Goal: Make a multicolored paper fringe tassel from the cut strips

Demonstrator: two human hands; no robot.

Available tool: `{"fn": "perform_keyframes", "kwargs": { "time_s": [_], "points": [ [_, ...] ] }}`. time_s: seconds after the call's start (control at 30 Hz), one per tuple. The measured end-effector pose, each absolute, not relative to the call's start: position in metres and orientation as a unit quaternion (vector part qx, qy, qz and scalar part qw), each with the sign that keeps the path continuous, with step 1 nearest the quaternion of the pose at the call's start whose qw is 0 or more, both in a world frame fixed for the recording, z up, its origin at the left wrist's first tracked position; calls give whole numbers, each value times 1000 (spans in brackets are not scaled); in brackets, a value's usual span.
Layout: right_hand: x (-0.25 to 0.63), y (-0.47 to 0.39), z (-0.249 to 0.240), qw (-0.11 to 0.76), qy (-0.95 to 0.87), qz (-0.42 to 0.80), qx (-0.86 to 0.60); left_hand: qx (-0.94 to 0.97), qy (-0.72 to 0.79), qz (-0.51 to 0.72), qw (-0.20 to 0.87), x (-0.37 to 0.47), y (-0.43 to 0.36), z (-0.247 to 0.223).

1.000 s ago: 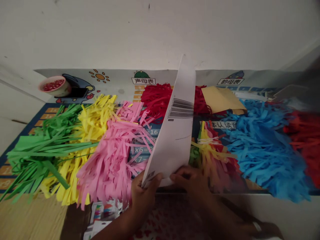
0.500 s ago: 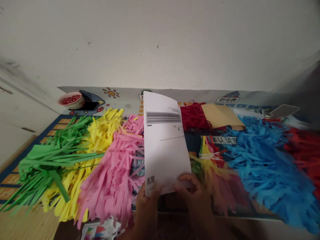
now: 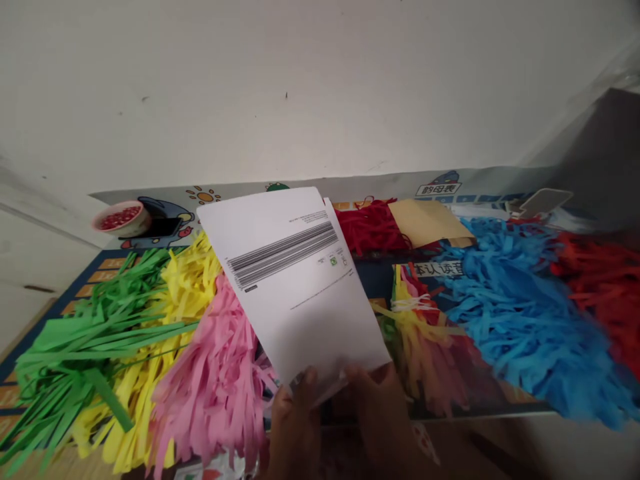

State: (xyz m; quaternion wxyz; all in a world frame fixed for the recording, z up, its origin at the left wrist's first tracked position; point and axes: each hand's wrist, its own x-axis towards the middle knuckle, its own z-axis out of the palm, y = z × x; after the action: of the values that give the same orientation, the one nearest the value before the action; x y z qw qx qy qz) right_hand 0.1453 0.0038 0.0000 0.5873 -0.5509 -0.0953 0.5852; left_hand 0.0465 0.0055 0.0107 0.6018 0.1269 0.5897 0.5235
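A white printed sheet of paper (image 3: 320, 327) with a wide barcode is held up by its lower edge, leaning away over the table. It may be more than one layer, as a second edge shows at its upper right corner. My left hand (image 3: 296, 417) pinches the lower left corner, thumb on top. My right hand (image 3: 376, 413) grips the lower right edge, its fingers partly dark and hidden. Pink paper strips (image 3: 215, 393) lie to the left of my left hand. Beside my right hand rests a mixed-colour tassel bundle (image 3: 425, 340) tied with white string.
Green strips (image 3: 90, 347) and yellow strips (image 3: 193, 273) spread at the left. Blue strips (image 3: 520, 327) and red strips (image 3: 605, 287) lie right. Behind are a dark red bundle (image 3: 375, 227), a brown envelope (image 3: 430, 222), a bowl of red pieces (image 3: 123, 220) and a phone stand (image 3: 543, 202).
The paper has tilted to the left and turned more face-on, showing more of its width. Both hands keep hold of its lower edge. The view has shifted slightly.
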Motion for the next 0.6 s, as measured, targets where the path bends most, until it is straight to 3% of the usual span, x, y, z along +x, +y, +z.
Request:
{"fn": "perform_keyframes", "kwargs": {
  "time_s": [0.23, 0.6],
  "points": [
    [152, -1, 2, 538, -162, 543, -623, 153, 629, 453, 612, 34, 9, 22],
    [162, -7, 6, 482, -234, 524, -662, 94, 519, 505, 683, 38, 7, 18]
  ]
}}
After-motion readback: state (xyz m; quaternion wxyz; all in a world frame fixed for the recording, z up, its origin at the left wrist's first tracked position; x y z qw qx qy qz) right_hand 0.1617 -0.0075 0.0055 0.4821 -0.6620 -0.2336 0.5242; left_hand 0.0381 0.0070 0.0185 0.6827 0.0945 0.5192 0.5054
